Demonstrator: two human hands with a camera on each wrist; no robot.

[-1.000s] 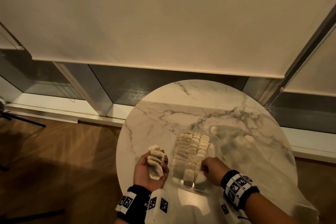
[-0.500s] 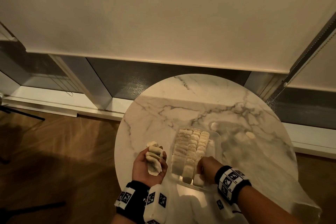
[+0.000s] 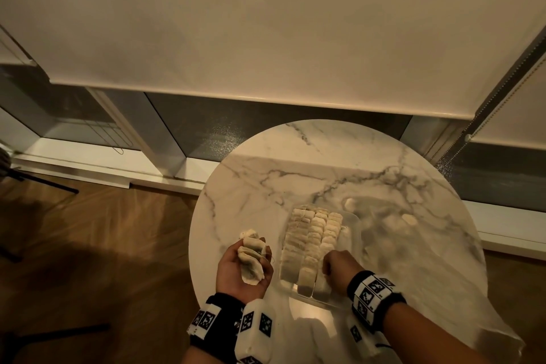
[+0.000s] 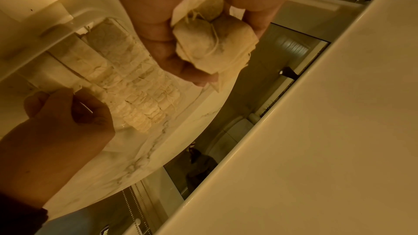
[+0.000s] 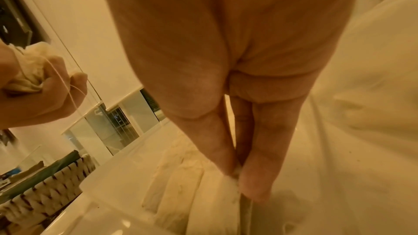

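A clear plastic tray (image 3: 353,226) on the round marble table (image 3: 295,174) holds three rows of tea bags (image 3: 313,233). My left hand (image 3: 240,270) is palm up at the table's left edge and grips a bunch of tea bags (image 3: 251,257), whose strings show in the left wrist view (image 4: 212,40). My right hand (image 3: 339,267) is over the tray's near right corner. In the right wrist view its thumb and fingertips (image 5: 255,183) pinch the top of a tea bag (image 5: 234,179) in the right-hand row.
The table (image 4: 158,146) stands against a window with a lowered white roller blind (image 3: 266,23) and its bead chain (image 3: 502,77) at the right. Wooden floor (image 3: 88,245) lies to the left. Two small pale bits (image 3: 409,218) sit on the marble beyond the tray.
My right hand has slid towards the tray's near end and closed its fingertips on a tea bag. The left hand keeps its bunch, almost still.
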